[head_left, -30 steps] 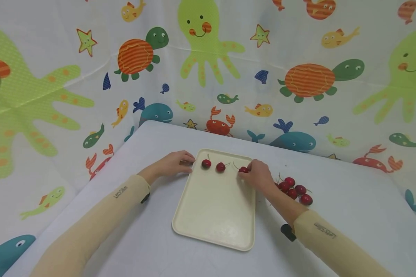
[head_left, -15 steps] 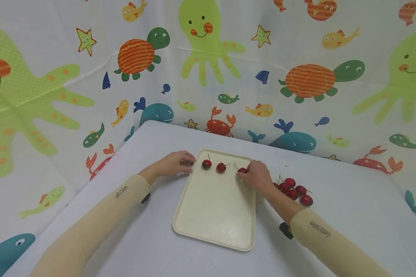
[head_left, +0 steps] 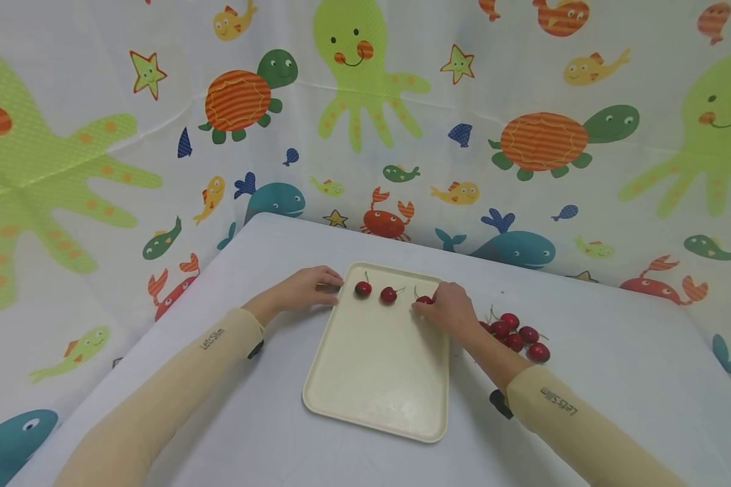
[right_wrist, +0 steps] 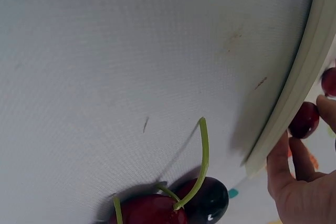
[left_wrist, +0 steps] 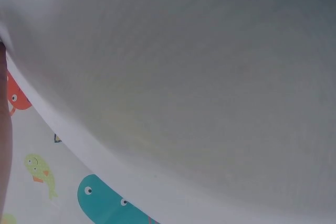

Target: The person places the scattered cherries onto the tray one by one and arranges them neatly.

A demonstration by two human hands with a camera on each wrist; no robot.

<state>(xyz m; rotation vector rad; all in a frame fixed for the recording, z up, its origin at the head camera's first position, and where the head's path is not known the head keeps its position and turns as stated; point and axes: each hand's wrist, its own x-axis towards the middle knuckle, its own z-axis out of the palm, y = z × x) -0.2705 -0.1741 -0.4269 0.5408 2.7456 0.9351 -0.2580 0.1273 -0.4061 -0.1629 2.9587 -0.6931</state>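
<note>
We see three cherries in a row across the far end of a cream rectangular tray [head_left: 378,372], which lies on the white tabletop [head_left: 262,433]. Our right hand [head_left: 453,309] reaches over the tray's right rim, its fingers pinching the rightmost cherry [head_left: 424,299], whose stem stands up on its left. The middle cherry [head_left: 388,295] has its stem slanting right, while the leftmost cherry [head_left: 362,289] has its stem pointing up. Our left hand [head_left: 307,287] is at the tray's left rim near the far corner, its fingers relaxed and holding no cherry. A cluster of cherries [head_left: 514,341] sits on the tabletop right of the tray, partly hidden behind our right wrist. Beige sleeves [head_left: 183,379] cover both forearms, and a sea-animal curtain [head_left: 402,152] hangs behind.
</note>
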